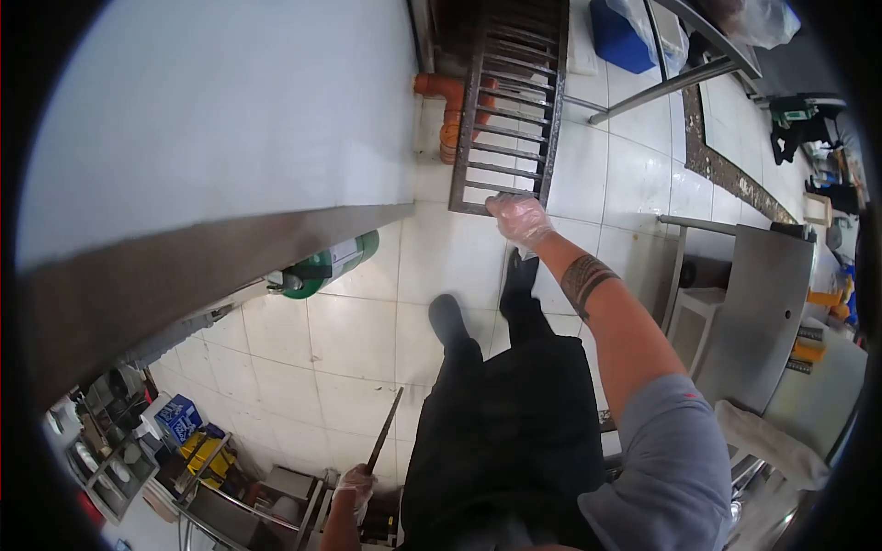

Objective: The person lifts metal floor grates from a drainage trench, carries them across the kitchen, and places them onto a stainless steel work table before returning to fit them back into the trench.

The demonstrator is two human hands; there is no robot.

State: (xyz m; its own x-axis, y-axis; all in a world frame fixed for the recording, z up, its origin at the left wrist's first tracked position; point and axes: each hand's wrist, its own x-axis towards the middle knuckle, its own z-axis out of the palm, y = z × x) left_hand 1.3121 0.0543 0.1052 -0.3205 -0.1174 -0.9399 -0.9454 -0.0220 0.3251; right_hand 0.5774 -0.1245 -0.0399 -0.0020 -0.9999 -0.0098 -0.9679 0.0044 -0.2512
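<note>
My right hand (520,220), in a clear plastic glove, grips the near end of a long dark metal grate (508,142). The slatted grate stretches away from me above the white tiled floor. Low at the left of my body, my left hand (356,483), also gloved, is closed round the end of a thin dark rod (385,432). The rod's other end points forward over the tiles. An orange pipe (450,115) shows beside and behind the grate.
A green cylinder (333,264) lies by the wall on the left. A blue container (625,39) is under a metal-legged table at the top right. Steel furniture (753,312) stands at the right, with shelves and a blue box (179,418) at the lower left.
</note>
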